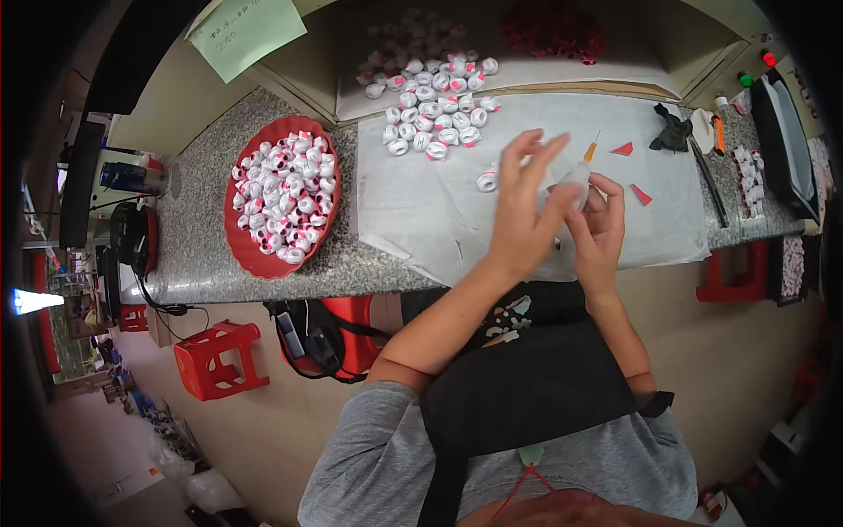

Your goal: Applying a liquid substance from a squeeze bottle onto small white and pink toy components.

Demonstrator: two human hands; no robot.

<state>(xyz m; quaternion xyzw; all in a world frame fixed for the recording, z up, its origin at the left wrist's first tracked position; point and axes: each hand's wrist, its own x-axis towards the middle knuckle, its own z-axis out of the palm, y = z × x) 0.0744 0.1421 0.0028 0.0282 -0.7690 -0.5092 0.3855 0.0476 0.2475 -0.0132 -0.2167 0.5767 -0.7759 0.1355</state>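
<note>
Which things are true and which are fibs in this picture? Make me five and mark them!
1. The scalloped red dish holds lots of small white-and-pink pieces. True.
2. Both hands are inside that dish. False: the left hand and right hand are at the translucent bottle.
3. Two red triangular scraps lie on the white paper. True.
4. The bottle's needle tip points toward the person. False: it points away.
5. The leftmost plastic stools are green. False: they're red.
</note>
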